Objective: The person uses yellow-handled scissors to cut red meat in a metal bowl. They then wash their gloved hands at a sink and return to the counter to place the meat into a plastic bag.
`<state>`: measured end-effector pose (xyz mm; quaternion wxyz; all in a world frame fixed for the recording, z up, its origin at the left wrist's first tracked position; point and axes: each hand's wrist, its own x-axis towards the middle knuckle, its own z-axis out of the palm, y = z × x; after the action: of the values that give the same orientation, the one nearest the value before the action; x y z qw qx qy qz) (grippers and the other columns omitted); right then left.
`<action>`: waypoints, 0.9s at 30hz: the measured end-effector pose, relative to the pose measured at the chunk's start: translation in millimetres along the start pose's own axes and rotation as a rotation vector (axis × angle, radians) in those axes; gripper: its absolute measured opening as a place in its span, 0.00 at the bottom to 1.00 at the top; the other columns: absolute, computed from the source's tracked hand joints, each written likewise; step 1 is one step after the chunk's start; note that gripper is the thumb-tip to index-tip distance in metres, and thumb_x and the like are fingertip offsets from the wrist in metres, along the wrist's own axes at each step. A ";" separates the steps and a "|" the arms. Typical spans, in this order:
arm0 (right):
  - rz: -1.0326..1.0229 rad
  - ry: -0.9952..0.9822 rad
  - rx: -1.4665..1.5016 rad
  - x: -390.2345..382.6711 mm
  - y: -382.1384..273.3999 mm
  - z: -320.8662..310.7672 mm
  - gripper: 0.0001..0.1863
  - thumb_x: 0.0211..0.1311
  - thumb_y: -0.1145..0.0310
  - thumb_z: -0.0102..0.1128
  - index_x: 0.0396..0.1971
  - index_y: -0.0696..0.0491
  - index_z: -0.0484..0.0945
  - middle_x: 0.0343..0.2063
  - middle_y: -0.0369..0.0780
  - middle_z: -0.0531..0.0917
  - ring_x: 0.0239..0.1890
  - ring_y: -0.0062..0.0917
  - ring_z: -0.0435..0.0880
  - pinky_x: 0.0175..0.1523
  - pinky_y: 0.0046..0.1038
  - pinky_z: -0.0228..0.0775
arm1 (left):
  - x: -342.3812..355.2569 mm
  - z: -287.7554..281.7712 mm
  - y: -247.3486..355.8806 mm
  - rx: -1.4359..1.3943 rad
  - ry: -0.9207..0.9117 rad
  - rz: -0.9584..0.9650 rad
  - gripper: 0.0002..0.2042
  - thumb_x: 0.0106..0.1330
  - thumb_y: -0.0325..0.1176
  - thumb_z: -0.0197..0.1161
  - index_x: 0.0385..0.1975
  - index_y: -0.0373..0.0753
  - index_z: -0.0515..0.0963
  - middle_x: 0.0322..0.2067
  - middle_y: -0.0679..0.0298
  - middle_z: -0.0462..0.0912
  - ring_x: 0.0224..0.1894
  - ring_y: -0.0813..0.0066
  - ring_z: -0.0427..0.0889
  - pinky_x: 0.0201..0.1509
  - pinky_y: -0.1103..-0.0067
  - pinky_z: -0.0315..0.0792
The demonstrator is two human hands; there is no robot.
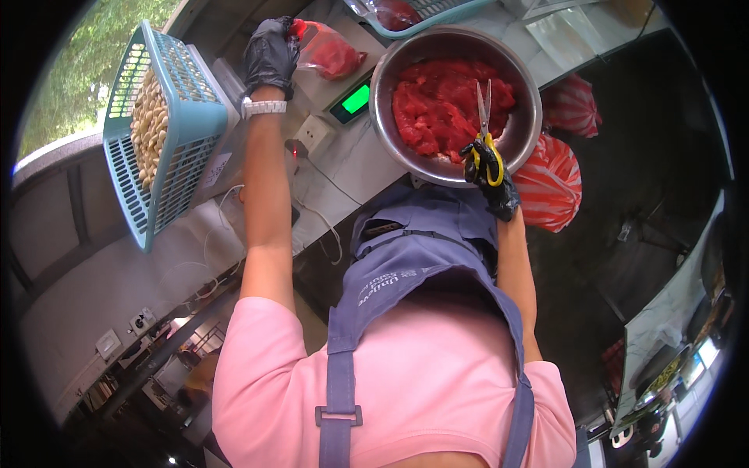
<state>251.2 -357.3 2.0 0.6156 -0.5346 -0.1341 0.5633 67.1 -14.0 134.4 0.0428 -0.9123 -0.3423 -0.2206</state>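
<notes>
My left hand (271, 56), in a black glove, is closed at the top of a small clear bag of red meat (334, 53). The bag rests on a kitchen scale (310, 87) whose display glows green. To the right of the scale stands a wide steel bowl (379, 117) holding a heap of raw red meat strips (437, 109). At the bowl's near right rim, my black-gloved right hand (501, 193) grips yellow-handled scissors (488, 156). The scissor blades are parted and point away from me, over the meat. Some of the right fingers are hidden behind the handles.
A blue slatted basket (183, 132) of pale bean-like pieces (150, 129) stands at the left. A white power socket block (315, 136) and loose cables lie between scale and counter edge. Red-and-white striped bags (550, 187) sit right of the bowl. Another blue basket (460, 9) stands behind it.
</notes>
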 end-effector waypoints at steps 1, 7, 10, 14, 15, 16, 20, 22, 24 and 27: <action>-0.013 0.005 -0.014 -1.5 -1.7 3.2 0.17 0.61 0.54 0.46 0.29 0.54 0.74 0.15 0.31 0.69 0.18 0.13 0.67 0.24 0.15 0.57 | -0.8 4.3 -3.6 0.006 -0.006 -0.018 0.10 0.50 0.28 0.56 0.33 0.39 0.78 0.31 0.52 0.77 0.36 0.54 0.76 0.40 0.68 0.71; 0.040 0.039 0.058 -8.2 -0.6 6.5 0.17 0.61 0.54 0.47 0.31 0.55 0.73 0.15 0.32 0.69 0.17 0.15 0.68 0.24 0.16 0.58 | -0.6 7.9 -0.3 0.064 -0.099 -0.036 0.15 0.47 0.30 0.63 0.37 0.34 0.77 0.34 0.51 0.78 0.39 0.54 0.77 0.43 0.70 0.70; 0.073 0.027 0.016 -10.2 -2.4 8.3 0.17 0.61 0.55 0.46 0.31 0.55 0.73 0.15 0.32 0.70 0.18 0.15 0.68 0.24 0.16 0.58 | -1.4 -2.9 2.1 0.077 -0.066 -0.018 0.14 0.47 0.30 0.63 0.34 0.34 0.77 0.33 0.52 0.78 0.37 0.54 0.76 0.41 0.70 0.70; -0.013 0.021 -0.027 -8.6 5.2 12.3 0.17 0.62 0.55 0.45 0.32 0.55 0.73 0.16 0.32 0.70 0.19 0.14 0.68 0.25 0.16 0.58 | -5.6 -32.6 26.6 0.050 0.094 -0.103 0.09 0.48 0.26 0.54 0.30 0.34 0.72 0.29 0.51 0.76 0.35 0.54 0.76 0.38 0.69 0.69; -0.032 0.033 -0.020 -9.8 5.4 17.3 0.17 0.63 0.56 0.44 0.32 0.55 0.73 0.17 0.32 0.70 0.19 0.14 0.68 0.25 0.16 0.58 | -7.4 -39.9 32.3 0.045 0.129 -0.107 0.09 0.49 0.26 0.54 0.31 0.34 0.72 0.30 0.52 0.75 0.36 0.54 0.76 0.39 0.69 0.69; -0.054 0.061 -0.017 -10.6 5.0 17.6 0.17 0.63 0.56 0.44 0.32 0.55 0.73 0.17 0.32 0.70 0.19 0.14 0.68 0.25 0.16 0.58 | -6.5 -40.2 39.5 0.024 0.164 -0.105 0.09 0.50 0.27 0.54 0.31 0.34 0.72 0.31 0.52 0.75 0.36 0.55 0.75 0.39 0.69 0.69; -0.017 0.023 -0.055 -10.4 -1.7 17.8 0.17 0.63 0.56 0.44 0.32 0.55 0.73 0.18 0.31 0.70 0.19 0.14 0.68 0.26 0.15 0.59 | -7.4 -55.4 61.4 -0.054 0.203 -0.129 0.09 0.51 0.26 0.53 0.32 0.35 0.72 0.30 0.53 0.75 0.36 0.55 0.75 0.39 0.70 0.68; -0.024 0.045 -0.069 -14.4 -8.6 28.4 0.17 0.63 0.56 0.45 0.32 0.55 0.74 0.18 0.31 0.70 0.19 0.13 0.68 0.26 0.14 0.59 | -9.7 -60.4 60.3 -0.103 0.221 -0.134 0.08 0.51 0.25 0.52 0.32 0.35 0.72 0.30 0.53 0.74 0.36 0.55 0.74 0.39 0.70 0.68; -0.079 0.079 -0.122 -15.9 -11.8 38.2 0.16 0.62 0.56 0.46 0.31 0.55 0.74 0.18 0.31 0.70 0.19 0.13 0.68 0.25 0.14 0.59 | -11.2 -61.7 58.6 -0.115 0.234 -0.112 0.08 0.51 0.25 0.52 0.32 0.35 0.71 0.29 0.53 0.74 0.36 0.55 0.74 0.39 0.71 0.68; -0.067 0.088 -0.118 -16.6 -14.5 40.4 0.16 0.62 0.56 0.46 0.31 0.54 0.74 0.18 0.31 0.70 0.19 0.13 0.68 0.25 0.14 0.59 | -12.8 -63.2 59.0 -0.111 0.226 -0.074 0.07 0.52 0.25 0.52 0.31 0.35 0.71 0.29 0.54 0.74 0.35 0.56 0.74 0.38 0.71 0.68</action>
<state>222.7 -347.7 36.8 0.6068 -0.5896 -0.1578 0.5092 73.0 -81.1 190.0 0.0224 -0.8692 -0.3561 -0.3422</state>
